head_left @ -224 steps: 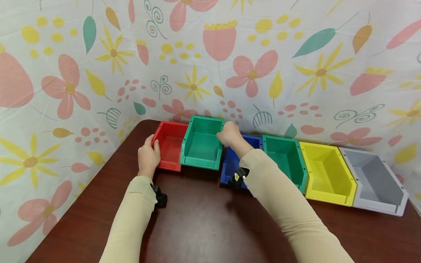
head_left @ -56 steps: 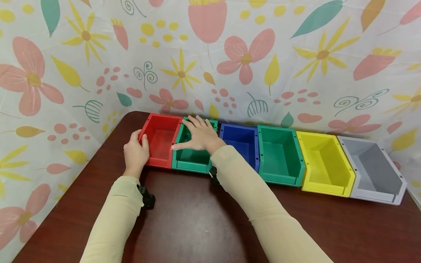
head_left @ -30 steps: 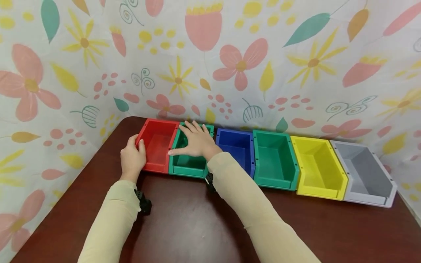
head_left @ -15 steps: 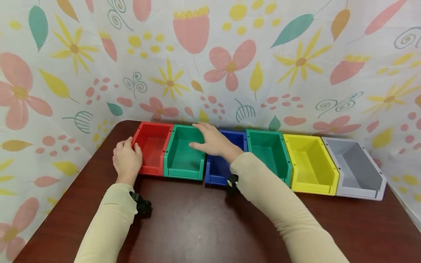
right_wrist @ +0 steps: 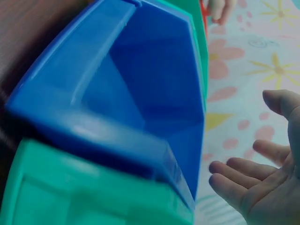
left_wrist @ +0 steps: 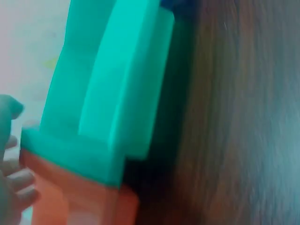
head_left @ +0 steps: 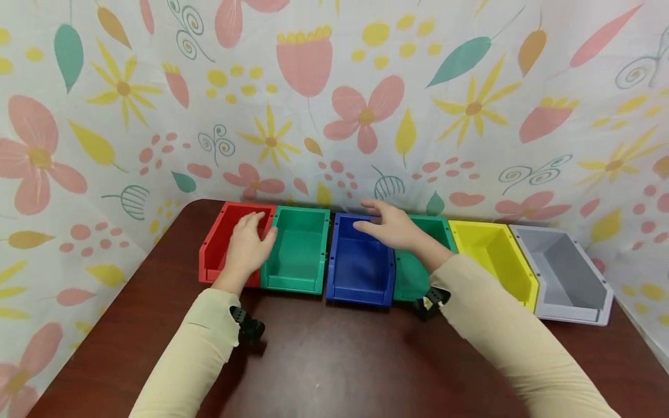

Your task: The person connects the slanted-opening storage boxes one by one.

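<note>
Over the red bin (head_left: 214, 247), my left hand (head_left: 245, 247) hovers with loosely bent fingers and holds nothing. Its thumb overlaps the near rim of the left green bin (head_left: 296, 249) in the head view. The left wrist view is blurred and shows that green bin against the red one. My right hand (head_left: 394, 227) is above the far right corner of the blue bin (head_left: 360, 261), fingers spread and grasping nothing. In the right wrist view this hand (right_wrist: 262, 183) stands apart from the blue bin's wall. Wrist and sleeve partly hide the second green bin (head_left: 413, 276).
To the right of the second green bin, a yellow bin (head_left: 486, 255) and a grey bin (head_left: 564, 273) continue the row. All stand on a dark brown table (head_left: 324, 360) against a flower-patterned cloth (head_left: 308, 64).
The left green bin, earlier lifted by my right hand, now sits between red and blue. My left hand has left the red bin's side, moving right; my right hand has moved right over blue.
</note>
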A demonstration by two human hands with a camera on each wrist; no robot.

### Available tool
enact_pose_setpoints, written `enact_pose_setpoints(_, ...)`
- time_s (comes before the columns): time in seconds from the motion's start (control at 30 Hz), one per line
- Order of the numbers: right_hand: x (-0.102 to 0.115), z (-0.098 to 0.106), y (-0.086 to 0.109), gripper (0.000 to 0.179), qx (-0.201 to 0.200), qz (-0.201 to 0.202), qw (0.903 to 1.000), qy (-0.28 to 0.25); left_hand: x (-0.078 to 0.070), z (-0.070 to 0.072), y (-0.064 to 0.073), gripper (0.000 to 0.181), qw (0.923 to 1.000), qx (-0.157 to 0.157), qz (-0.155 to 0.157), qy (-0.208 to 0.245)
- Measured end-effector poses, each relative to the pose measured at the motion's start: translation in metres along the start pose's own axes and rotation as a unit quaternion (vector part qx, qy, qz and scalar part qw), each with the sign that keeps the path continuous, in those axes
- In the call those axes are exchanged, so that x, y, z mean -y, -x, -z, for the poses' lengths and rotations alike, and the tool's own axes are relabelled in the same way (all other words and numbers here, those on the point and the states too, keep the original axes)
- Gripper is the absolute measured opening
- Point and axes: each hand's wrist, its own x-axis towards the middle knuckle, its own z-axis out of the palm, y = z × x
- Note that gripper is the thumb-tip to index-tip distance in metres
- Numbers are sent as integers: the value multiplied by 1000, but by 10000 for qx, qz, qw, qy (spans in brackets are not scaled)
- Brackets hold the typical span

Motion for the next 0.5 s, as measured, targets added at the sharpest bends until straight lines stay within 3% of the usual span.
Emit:
enact_pose_setpoints(0.1, -6, 8, 12, 69, -33, -339, 9990, -303, -8, -5, -3, 64, 9976, 610, 315, 115)
enact_pose_setpoints(0.2, -10, 15, 23, 68, 18, -723, 9944, -770, -13, -10, -5, 64, 9947, 881, 487, 213)
enact_pose_setpoints(0.33, -12, 20, 38, 70, 247, -1168, 9831, -1390, -14, -13, -5, 59, 9941, 852, 607, 289)
enact_pose_setpoints(0.5, -10, 22, 48, 69, 404, -1364, 9741, -1757, -13, -13, -2, 56, 9949, 704, 618, 364)
